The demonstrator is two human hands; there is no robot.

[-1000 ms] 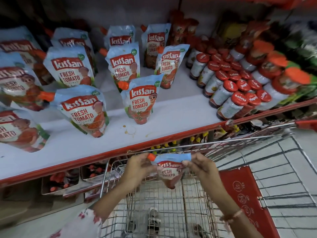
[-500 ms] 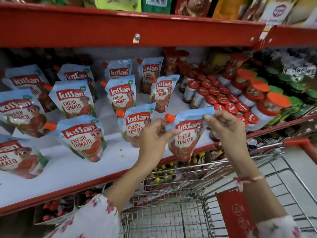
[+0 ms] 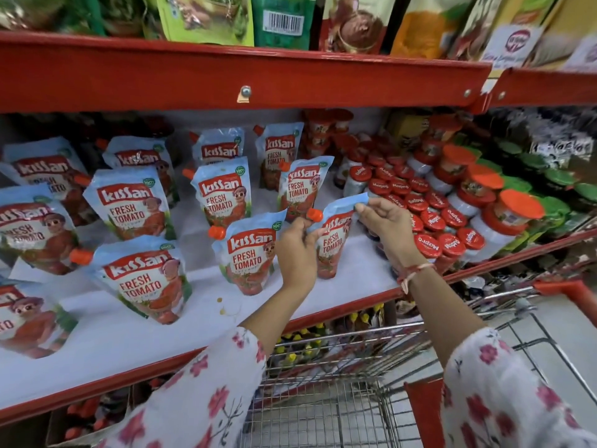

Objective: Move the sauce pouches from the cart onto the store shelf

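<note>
Both hands grasp 1 Kissan tomato sauce pouch [image 3: 334, 240] by its top corners: the left hand [image 3: 295, 250] pinches just below the orange spout cap [image 3: 314, 215], the right hand [image 3: 386, 223] pinches the opposite corner. The pouch stands upright on the white store shelf [image 3: 355, 270], between another Kissan pouch [image 3: 247, 253] and red-lidded Mapro jars [image 3: 429, 221]. The wire cart [image 3: 339, 399] sits below.

Red-capped jars [image 3: 429, 218] crowd beside orange-lidded tubs [image 3: 513, 218], with green-lidded jars [image 3: 555, 189] behind and packets [image 3: 284, 21] above.
</note>
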